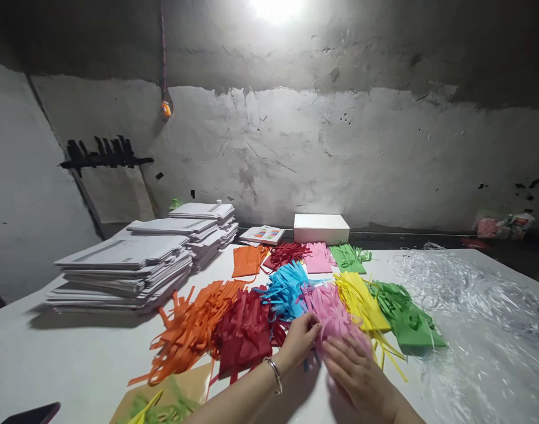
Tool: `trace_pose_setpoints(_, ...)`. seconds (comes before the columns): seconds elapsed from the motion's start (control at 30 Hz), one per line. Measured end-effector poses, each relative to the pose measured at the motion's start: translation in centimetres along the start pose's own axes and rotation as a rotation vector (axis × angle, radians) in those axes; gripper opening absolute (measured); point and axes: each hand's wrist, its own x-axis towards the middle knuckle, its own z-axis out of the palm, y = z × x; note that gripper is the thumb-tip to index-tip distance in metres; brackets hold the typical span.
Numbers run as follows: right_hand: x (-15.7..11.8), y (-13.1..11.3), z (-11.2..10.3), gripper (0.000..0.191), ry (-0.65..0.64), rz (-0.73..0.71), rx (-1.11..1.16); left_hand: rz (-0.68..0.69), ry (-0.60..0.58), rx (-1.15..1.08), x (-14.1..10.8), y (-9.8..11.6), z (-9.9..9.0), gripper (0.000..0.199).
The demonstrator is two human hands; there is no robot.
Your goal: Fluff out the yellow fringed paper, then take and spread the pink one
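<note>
At the table's middle front, my left hand (299, 338) has its thumb and fingertips pinched together at the near left edge of a pink fringed bundle (330, 307); what lies between them is too small to make out. My right hand (353, 368) rests spread over the bundle's near end. Left of the pink is a blue bundle (289, 288), then a dark red one (245, 335) and an orange one (194, 327). On the right lie a yellow bundle (366, 303) and a green bundle (410, 321).
Stacked white flat boxes (123, 253) stand at the left. Behind the bundles are a white box (321, 228), printed cards (264, 234) and a second row of coloured bundles. Clear plastic wrapping (485, 330) covers the right side. A phone (33, 414) lies front left.
</note>
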Motion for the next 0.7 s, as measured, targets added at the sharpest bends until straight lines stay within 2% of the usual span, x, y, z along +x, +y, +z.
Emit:
trace_pose_setpoints(0.07, 0.3, -0.6, 1.1, 0.044, -0.047, -0.049, -0.067, 0.023, -0.016, 0.013, 0.1, 0.7, 0.1, 0.011)
trace_pose_setpoints(0.17, 0.8, -1.3, 2.9, 0.045, -0.111, 0.085, -0.15, 0.055, -0.017, 0.04, 0.4, 1.4, 0.0, 0.01)
trace_pose_setpoints(0.27, 1.1, -1.6, 3.8, 0.043, -0.162, 0.219, -0.245, 0.069, 0.016, 0.048, 0.6, 1.7, -0.1, 0.011)
trace_pose_setpoints(0.4, 1.0, -1.1, 3.2, 0.03, -0.238, 0.422, -0.369, 0.043, 0.008, -0.01, 0.9, 1.5, 0.3, 0.015)
trace_pose_setpoints(0.5, 0.3, -0.4, 2.4, 0.028, -0.257, 0.471, -0.406, 0.036, 0.035, -0.082, 1.7, 1.8, 0.3, 0.022)
trace_pose_setpoints(0.57, -0.6, 0.0, 1.9, 0.028, -0.247, 0.465, -0.406, 0.056, 0.096, -0.119, 2.8, 2.5, -0.4, 0.026)
trace_pose_setpoints(0.7, -3.2, -0.2, 1.1, 0.027, -0.173, 0.43, -0.374, 0.138, 0.253, -0.121, 5.8, 4.7, -3.2, 0.031)
